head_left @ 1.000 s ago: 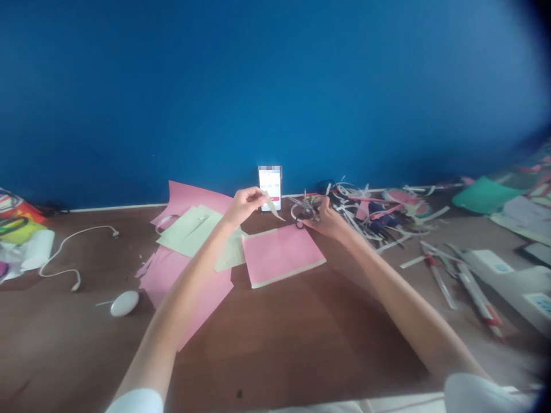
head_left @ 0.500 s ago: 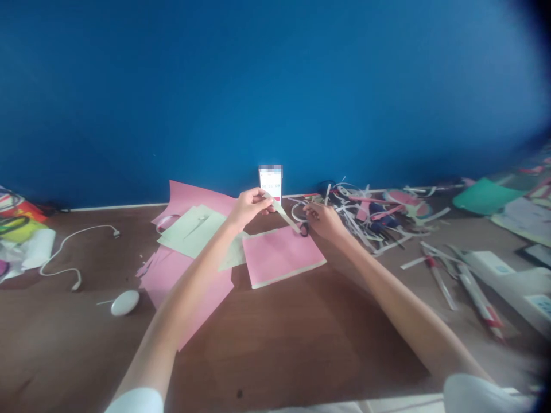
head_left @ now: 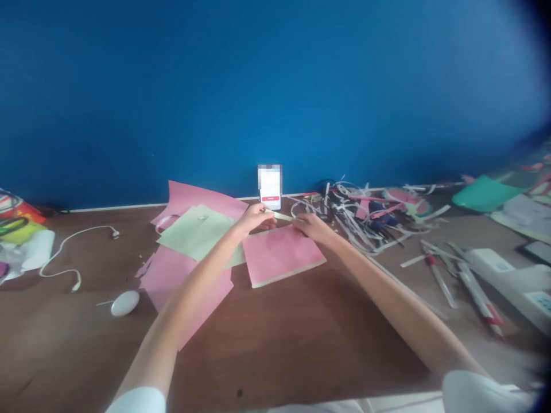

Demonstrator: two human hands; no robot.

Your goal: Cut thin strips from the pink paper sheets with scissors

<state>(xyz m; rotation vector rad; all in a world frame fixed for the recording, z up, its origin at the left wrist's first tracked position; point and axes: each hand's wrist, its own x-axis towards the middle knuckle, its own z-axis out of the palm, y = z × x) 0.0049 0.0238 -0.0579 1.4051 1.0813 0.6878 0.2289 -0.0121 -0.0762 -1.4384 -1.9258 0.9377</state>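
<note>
A narrow pale strip (head_left: 283,217) stretches between my two hands, above the far edge of a pink sheet (head_left: 284,255) with a pale border along its near edge. My left hand (head_left: 255,219) pinches the strip's left end between thumb and fingers. At the other end, my right hand (head_left: 313,227) has its fingers closed on the strip, close to the pink sheet's top right corner. Whether the strip is paper or tape I cannot tell. Pale green sheets (head_left: 189,232) lie left of the pink sheet, over more pink paper (head_left: 185,281).
A phone (head_left: 270,192) leans upright against the blue wall. Tangled paper strips (head_left: 361,218) are heaped at the right, with pens (head_left: 480,298) and a white power strip (head_left: 512,281) nearer me. On the left lie a white cable (head_left: 80,232) and a white oval object (head_left: 125,303).
Both hands have come lower and my right hand has moved left onto the strip's free end. The strip, slanting down before, now runs nearly level. A dark ring near the right hand is no longer visible.
</note>
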